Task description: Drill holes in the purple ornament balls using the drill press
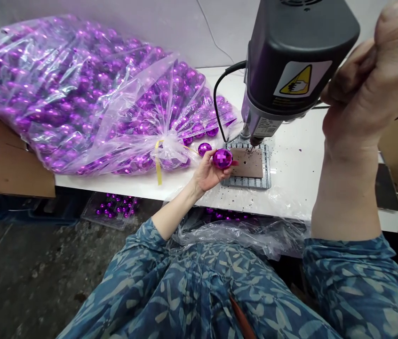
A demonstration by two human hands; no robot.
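My left hand [209,173] is closed on a faceted purple ball [222,158], holding it at the left edge of the drill press base plate [249,165], just left of the drill bit [251,147]. My right hand [368,89] is raised beside the grey drill press head [290,61], its fingers wrapped round what looks like the feed lever, which is mostly hidden by the hand. A second purple ball [204,149] lies loose on the white table [290,160] just beyond my left hand.
A big clear plastic bag [79,94] full of purple balls fills the table's left half, tied with a yellow strip [157,162]. Cardboard [4,155] lies at the left edge, a box at the far right. More balls sit in a tray [114,207] below the table. A plastic bag [234,233] rests on my lap.
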